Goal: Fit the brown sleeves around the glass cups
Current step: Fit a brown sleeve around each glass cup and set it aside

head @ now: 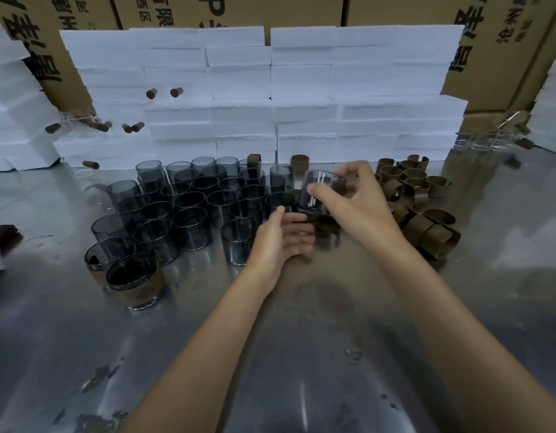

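right grip (348, 198) pinches a tilted glass cup (322, 192); left grip (283, 235) curls round a blurred brown sleeve (325, 228).

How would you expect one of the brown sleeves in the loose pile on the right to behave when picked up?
A brown sleeve probably feels light and bendy: it looks like a thin open band. Empty ones in the sleeve pile keep their curl, so likely springy rather than limp. On edge it may roll across the shiny table.
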Action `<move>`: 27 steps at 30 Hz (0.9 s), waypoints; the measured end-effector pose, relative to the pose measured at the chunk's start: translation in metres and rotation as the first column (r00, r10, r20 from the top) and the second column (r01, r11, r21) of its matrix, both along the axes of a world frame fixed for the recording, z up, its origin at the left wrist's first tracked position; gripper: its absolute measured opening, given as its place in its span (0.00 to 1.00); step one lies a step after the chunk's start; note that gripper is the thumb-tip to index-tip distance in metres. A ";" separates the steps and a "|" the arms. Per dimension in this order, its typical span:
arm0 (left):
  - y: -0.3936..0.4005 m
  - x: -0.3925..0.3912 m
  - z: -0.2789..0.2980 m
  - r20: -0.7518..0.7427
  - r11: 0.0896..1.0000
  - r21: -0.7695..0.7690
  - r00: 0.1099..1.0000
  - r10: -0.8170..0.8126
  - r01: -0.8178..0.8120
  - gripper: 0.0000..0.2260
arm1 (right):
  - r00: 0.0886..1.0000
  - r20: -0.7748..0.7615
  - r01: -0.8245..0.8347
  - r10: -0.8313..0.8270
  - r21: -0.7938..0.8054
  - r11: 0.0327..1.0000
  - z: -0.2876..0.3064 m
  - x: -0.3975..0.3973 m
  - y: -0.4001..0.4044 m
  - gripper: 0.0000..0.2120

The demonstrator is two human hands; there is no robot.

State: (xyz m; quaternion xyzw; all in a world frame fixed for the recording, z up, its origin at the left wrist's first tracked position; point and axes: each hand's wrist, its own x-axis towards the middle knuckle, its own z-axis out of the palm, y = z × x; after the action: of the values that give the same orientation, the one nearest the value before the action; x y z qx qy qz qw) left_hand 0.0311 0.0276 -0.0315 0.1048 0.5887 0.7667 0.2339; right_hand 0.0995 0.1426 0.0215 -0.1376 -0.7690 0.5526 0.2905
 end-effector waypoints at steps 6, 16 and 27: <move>0.003 -0.004 -0.008 -0.053 0.999 0.026 0.998 -0.036 0.037 0.19 | 0.994 0.101 0.033 -0.033 0.011 0.999 -0.040 -0.001 0.008 0.26; 0.005 0.006 -0.011 -0.190 0.983 -0.023 0.964 -0.185 0.184 0.25 | 0.997 -0.065 0.053 -0.051 0.030 0.998 -0.072 -0.010 -0.005 0.14; 0.008 0.012 -0.002 -0.242 0.998 0.046 0.970 -0.022 0.034 0.21 | 0.999 -0.006 -0.036 0.038 -0.525 0.850 -0.055 -0.006 0.000 0.34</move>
State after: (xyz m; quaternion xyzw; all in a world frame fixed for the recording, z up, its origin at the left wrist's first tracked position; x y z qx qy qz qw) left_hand 0.0436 0.0352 -0.0339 0.2114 0.5920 0.7592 0.1685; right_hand 0.0938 0.1428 -0.0339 -0.1980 -0.5920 0.7468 0.2295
